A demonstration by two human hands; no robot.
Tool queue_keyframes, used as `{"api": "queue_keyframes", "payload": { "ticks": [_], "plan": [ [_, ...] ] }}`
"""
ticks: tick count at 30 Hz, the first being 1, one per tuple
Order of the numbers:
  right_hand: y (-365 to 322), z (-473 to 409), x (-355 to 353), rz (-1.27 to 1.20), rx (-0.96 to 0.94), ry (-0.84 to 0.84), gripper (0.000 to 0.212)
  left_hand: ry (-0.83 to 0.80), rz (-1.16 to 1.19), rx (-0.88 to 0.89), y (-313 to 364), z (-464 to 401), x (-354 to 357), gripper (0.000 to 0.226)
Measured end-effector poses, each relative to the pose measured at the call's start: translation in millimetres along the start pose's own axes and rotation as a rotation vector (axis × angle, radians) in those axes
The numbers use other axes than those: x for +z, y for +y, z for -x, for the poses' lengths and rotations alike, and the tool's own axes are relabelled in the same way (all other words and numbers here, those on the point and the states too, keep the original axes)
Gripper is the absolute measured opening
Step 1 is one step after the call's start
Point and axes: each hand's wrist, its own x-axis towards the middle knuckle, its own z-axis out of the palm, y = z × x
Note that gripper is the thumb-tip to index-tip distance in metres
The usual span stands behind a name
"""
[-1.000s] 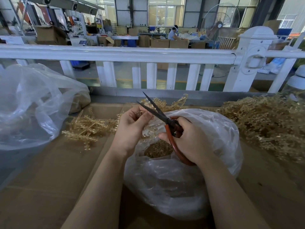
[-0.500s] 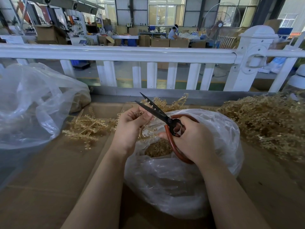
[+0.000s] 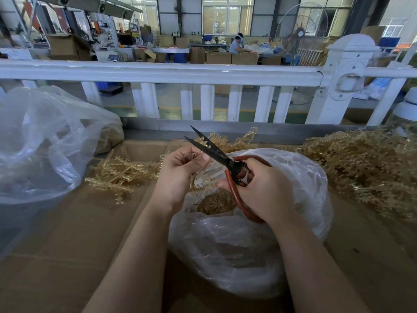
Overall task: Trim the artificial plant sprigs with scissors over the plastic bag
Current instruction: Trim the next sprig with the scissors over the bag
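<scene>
From the head camera, two bare arms reach out over a brown cardboard table top [image 3: 67, 256]. The right hand [image 3: 262, 190] has its fingers curled through the red loop handles of the scissors [image 3: 222, 162] and grips them. The dark blades are apart and point up and to the left. The left hand [image 3: 180, 175] pinches a pale gold plant sprig [image 3: 198, 177] between thumb and curled fingers, right beside the lower blade. Part of the sprig hangs down under the hand.

Both hands are over the open mouth of a clear plastic bag [image 3: 248, 256] that sits on the table. Small golden cut bits [image 3: 214, 202] lie inside the bag.

A small heap of sprigs [image 3: 121, 170] lies on the table to the left of the hands. A big heap of sprigs [image 3: 365, 170] lies on the right. A few more sprigs [image 3: 232, 140] poke up behind the scissors. A second, bigger plastic bag [image 3: 45, 143] sits at the far left.

Behind the table stands a white fence [image 3: 171, 73]. Past it is a big work hall with cardboard boxes [image 3: 225, 57], a large fan [image 3: 301, 28], and a person [image 3: 237, 45] at a far table
</scene>
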Motion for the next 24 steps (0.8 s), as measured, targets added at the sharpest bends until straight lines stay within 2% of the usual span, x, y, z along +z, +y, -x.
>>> {"api": "queue_keyframes", "payload": {
  "ticks": [5, 7, 11, 16, 24],
  "plan": [
    [2, 0, 1, -0.018, 0.012, -0.006, 0.078, -0.002, 0.039, -0.022, 0, 0, 0, 0.002],
    [1, 0, 1, -0.026, 0.008, 0.002, 0.08, 0.052, 0.066, -0.019, 0, 0, 0, 0.006],
    [1, 1, 0, -0.02, 0.015, -0.002, 0.083, 0.183, -0.016, 0.103, 0, -1, 2, 0.011],
    [1, 1, 0, -0.019, -0.006, -0.002, 0.081, 0.233, -0.164, 0.167, -3, -1, 2, 0.014],
    [0, 1, -1, -0.045, -0.018, 0.012, 0.071, 0.281, -0.099, 0.153, -3, -2, 10, 0.016]
  ]
}}
